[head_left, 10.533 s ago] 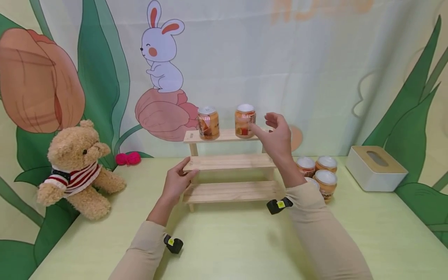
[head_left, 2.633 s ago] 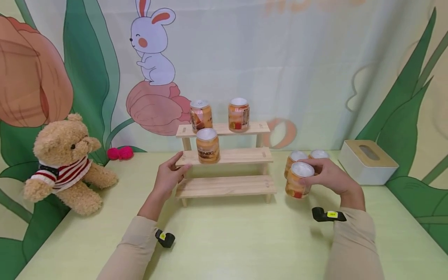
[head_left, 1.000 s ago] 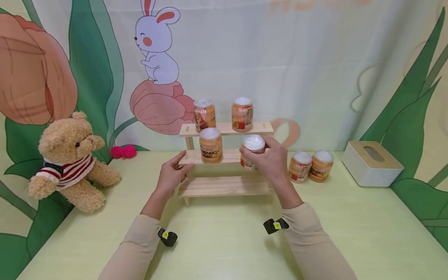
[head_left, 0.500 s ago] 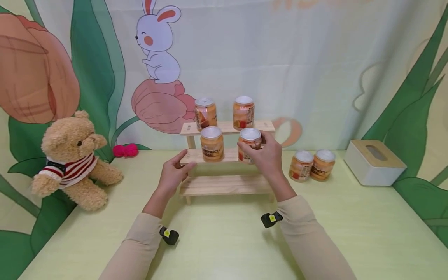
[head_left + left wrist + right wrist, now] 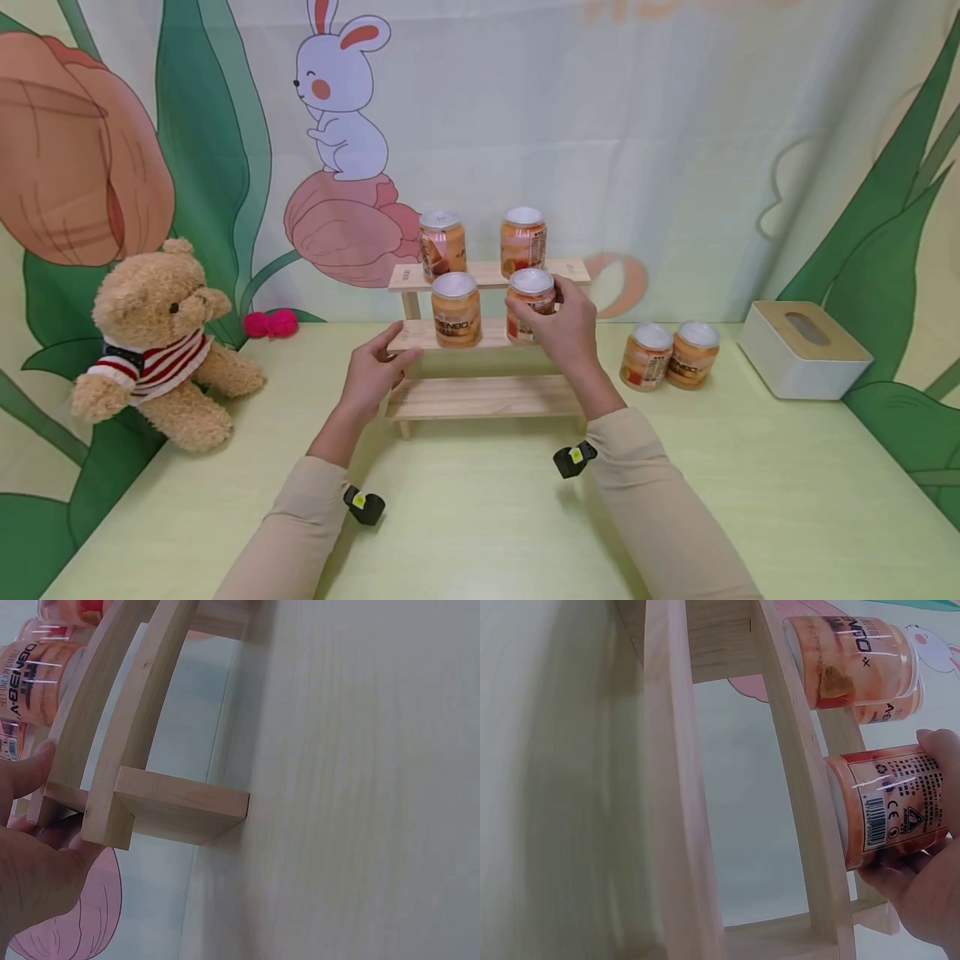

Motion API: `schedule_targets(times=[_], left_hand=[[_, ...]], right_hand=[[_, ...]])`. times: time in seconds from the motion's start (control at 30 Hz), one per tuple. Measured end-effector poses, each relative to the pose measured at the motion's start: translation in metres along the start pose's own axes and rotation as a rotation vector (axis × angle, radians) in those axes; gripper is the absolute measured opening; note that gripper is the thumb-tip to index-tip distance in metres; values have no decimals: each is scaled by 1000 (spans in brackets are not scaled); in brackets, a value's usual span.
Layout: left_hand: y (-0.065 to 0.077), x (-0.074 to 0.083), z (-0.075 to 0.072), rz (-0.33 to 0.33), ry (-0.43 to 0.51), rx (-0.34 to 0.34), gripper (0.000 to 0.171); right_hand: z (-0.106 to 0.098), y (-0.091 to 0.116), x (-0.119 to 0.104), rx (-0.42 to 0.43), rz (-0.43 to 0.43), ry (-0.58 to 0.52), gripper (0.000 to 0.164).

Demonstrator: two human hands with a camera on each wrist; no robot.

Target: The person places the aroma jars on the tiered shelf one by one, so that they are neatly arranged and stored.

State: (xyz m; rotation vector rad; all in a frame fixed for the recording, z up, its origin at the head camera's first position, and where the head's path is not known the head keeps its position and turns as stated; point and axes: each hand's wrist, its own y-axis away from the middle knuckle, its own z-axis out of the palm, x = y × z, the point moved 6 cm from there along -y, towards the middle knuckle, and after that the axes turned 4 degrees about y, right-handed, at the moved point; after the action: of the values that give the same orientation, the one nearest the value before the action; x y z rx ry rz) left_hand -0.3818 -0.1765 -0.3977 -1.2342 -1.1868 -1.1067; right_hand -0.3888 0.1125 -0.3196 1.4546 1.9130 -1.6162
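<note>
My right hand (image 5: 572, 327) holds an orange-labelled jar (image 5: 889, 802) with a silver lid, thumb on one side and fingers on the other. The jar stands upright at the middle board of a three-tier wooden shelf rack (image 5: 487, 398), its base at the board in the right wrist view. To its left on that board is a second jar (image 5: 456, 312). Two more jars, a left one (image 5: 442, 248) and a right one (image 5: 523, 240), stand on the top tier. My left hand (image 5: 371, 373) grips the left end of the middle board, thumb (image 5: 34, 769) on top and fingers below.
Two jars, one nearer (image 5: 646, 358) and one behind it (image 5: 693, 357), stand on the table right of the rack. Farther right is a white tissue box (image 5: 802, 350) with a wooden lid. A teddy bear (image 5: 161, 350) and a pink bow (image 5: 271, 323) are at left.
Over these frames, two jars from the right-hand group have come to the middle tier. In the last second my right hand shifted its jar slightly left and back. My left hand stayed on the rack.
</note>
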Motion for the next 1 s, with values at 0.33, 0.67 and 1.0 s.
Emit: schedule_targets(times=[0.33,0.67,1.0], left_hand=[[-1,-6,-2,27,-23,13,65],[0,-4,-2,35,-8,22,65],[1,-1,-1,28,-20,3,67]], right_hand=[[-4,10,8,-96,51,43,82],[-40,9,13,-55,-46,115,76],[-90,-1,50,22,21,236,71]])
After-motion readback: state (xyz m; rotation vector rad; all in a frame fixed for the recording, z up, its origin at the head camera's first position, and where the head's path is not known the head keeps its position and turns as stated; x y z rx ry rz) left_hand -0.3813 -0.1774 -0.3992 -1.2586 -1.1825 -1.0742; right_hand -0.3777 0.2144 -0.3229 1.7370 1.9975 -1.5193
